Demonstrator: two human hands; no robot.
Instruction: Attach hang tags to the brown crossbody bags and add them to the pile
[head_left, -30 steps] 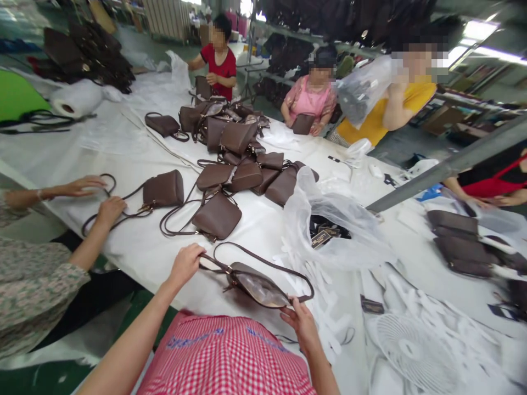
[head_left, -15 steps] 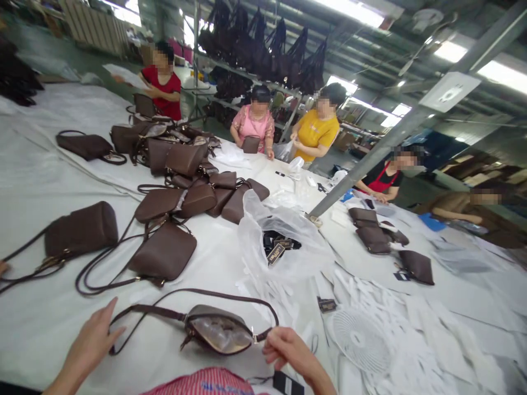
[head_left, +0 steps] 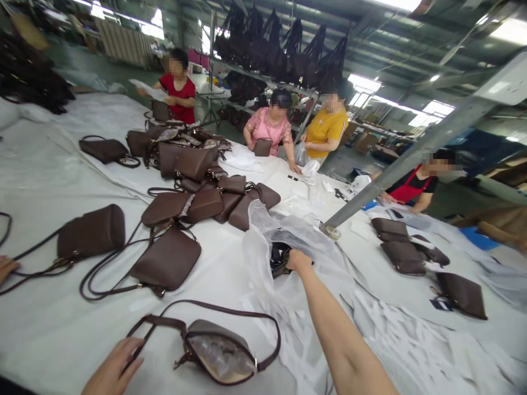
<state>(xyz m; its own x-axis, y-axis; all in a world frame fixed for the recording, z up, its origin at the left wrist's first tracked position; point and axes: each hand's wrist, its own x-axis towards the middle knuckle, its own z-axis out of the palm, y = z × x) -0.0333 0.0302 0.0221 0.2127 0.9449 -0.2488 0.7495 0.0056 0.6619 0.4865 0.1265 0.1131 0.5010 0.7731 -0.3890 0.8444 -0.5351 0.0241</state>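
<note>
A small brown handbag (head_left: 222,354) lies in front of me with its mouth open, showing clear plastic filling and a pale lining. My left hand (head_left: 117,365) is closed on its strap, which runs between thumb and fingers. My right hand (head_left: 300,260) reaches into a translucent plastic bag (head_left: 259,219), fingers bent down among black hang tags (head_left: 280,258). The fingertips are hidden, so what they grip does not show. Left of the plastic bag lie another brown handbag (head_left: 167,260) and a pile of similar ones (head_left: 195,164).
A co-worker's hand (head_left: 6,267) touches a handbag strap at the left edge. A slanted metal post (head_left: 370,186) rises behind the plastic bag. White strips (head_left: 403,323) and several brown bags (head_left: 403,258) lie to the right. Several people stand around the table.
My right hand has moved from beside the open handbag forward into the plastic bag of tags. My left hand, spread before, has closed on the strap. The view has shifted right.
</note>
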